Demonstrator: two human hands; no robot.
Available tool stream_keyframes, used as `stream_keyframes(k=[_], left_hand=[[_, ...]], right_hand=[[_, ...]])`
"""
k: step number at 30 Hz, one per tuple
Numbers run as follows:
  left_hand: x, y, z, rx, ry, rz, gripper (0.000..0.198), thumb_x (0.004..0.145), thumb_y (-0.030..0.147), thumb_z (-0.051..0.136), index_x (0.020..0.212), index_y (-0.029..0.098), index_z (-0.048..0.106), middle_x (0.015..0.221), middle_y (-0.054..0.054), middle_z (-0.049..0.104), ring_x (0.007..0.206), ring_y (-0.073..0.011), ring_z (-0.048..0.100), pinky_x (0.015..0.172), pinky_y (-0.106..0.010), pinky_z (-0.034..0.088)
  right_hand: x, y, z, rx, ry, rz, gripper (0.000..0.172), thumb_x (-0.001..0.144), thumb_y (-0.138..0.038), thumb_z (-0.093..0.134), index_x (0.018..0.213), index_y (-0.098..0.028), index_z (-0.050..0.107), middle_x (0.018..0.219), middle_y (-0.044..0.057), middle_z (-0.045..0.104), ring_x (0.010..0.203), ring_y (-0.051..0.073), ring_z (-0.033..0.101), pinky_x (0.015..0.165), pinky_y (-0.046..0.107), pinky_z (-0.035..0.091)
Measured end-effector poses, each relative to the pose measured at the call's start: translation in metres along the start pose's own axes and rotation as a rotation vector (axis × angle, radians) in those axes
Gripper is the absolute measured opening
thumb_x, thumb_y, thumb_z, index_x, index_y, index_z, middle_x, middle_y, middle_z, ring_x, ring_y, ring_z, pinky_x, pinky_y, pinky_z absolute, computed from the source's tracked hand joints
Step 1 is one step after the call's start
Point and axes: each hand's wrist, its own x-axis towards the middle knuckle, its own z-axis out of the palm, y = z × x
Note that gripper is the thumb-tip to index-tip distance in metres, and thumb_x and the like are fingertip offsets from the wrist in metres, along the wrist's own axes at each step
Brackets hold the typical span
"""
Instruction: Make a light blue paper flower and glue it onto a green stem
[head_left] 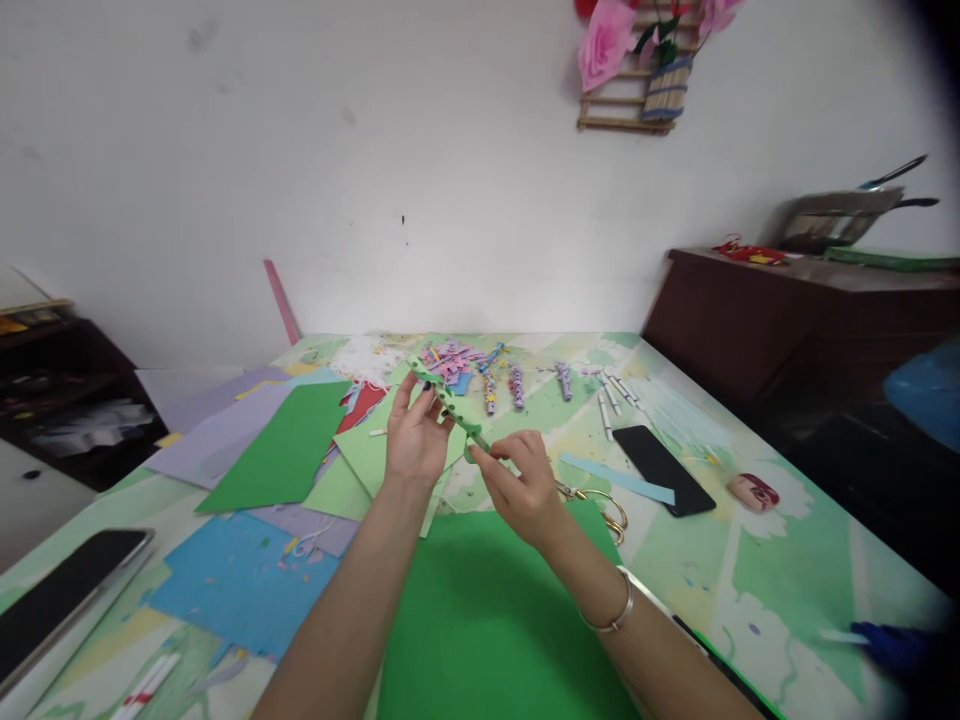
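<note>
head view, hands (418, 440) (523, 490) gripping dotted green strip (456, 408) above table (795, 565), far edge (600, 337) well beyond

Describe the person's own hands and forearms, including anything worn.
The left hand and right hand are gloveless, with no sleeves visible on the left forearm or right forearm. A thin, silvery, rounded bangle circles the right wrist. A left-hand nail looks dark.

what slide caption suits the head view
Left hand and right hand hold a slim, spotted green piece above a cluttered table.
</note>
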Motion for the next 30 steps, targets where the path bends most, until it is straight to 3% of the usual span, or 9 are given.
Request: stream_keyframes(k=[7, 12, 20, 25, 30], left_hand=[[0.002, 0.002, -0.002, -0.019, -0.008, 0.012, 0.036, 0.065, 0.007, 0.067, 0.093, 0.029, 0.058, 0.072, 0.005, 0.06, 0.062, -0.0095, 0.054, 0.056, -0.023, 0.039], [0.002, 0.004, -0.001, -0.023, -0.008, 0.005, 0.035, 0.066, 0.008, 0.067, 0.093, 0.028, 0.058, 0.071, 0.005, 0.06, 0.06, -0.0089, 0.053, 0.054, -0.022, 0.038], [0.001, 0.005, -0.001, -0.01, -0.051, -0.005, 0.037, 0.065, 0.008, 0.068, 0.094, 0.029, 0.058, 0.075, 0.005, 0.062, 0.062, -0.0091, 0.054, 0.055, -0.022, 0.039], [0.001, 0.006, -0.001, -0.008, -0.055, -0.016, 0.036, 0.066, 0.009, 0.068, 0.095, 0.029, 0.059, 0.075, 0.005, 0.062, 0.063, -0.0093, 0.055, 0.056, -0.022, 0.04], [0.0, 0.008, 0.001, -0.002, -0.067, -0.032, 0.035, 0.067, 0.009, 0.067, 0.094, 0.03, 0.059, 0.075, 0.005, 0.063, 0.063, -0.0093, 0.055, 0.057, -0.023, 0.041]], right_hand=[[0.001, 0.0, -0.001, 0.134, -0.132, -0.079, 0.015, 0.082, -0.009, 0.053, 0.092, -0.018, 0.06, 0.062, 0.002, 0.058, 0.065, 0.014, 0.046, 0.063, 0.031, 0.037], [-0.002, 0.001, 0.001, 0.202, -0.156, -0.038, 0.016, 0.082, -0.008, 0.051, 0.094, -0.017, 0.057, 0.072, 0.005, 0.063, 0.074, 0.017, 0.051, 0.068, 0.033, 0.04], [-0.002, 0.007, -0.002, 0.17, 0.003, 0.029, 0.023, 0.079, -0.005, 0.052, 0.099, -0.016, 0.054, 0.08, 0.007, 0.063, 0.078, 0.019, 0.052, 0.069, 0.035, 0.044], [0.001, 0.01, -0.007, 0.146, 0.022, 0.033, 0.032, 0.081, -0.006, 0.049, 0.112, -0.013, 0.053, 0.089, 0.012, 0.064, 0.084, 0.021, 0.053, 0.072, 0.037, 0.046], [0.001, 0.014, -0.005, 0.139, 0.036, 0.115, 0.034, 0.084, -0.006, 0.042, 0.115, -0.014, 0.055, 0.085, 0.011, 0.066, 0.084, 0.021, 0.056, 0.072, 0.037, 0.046]])
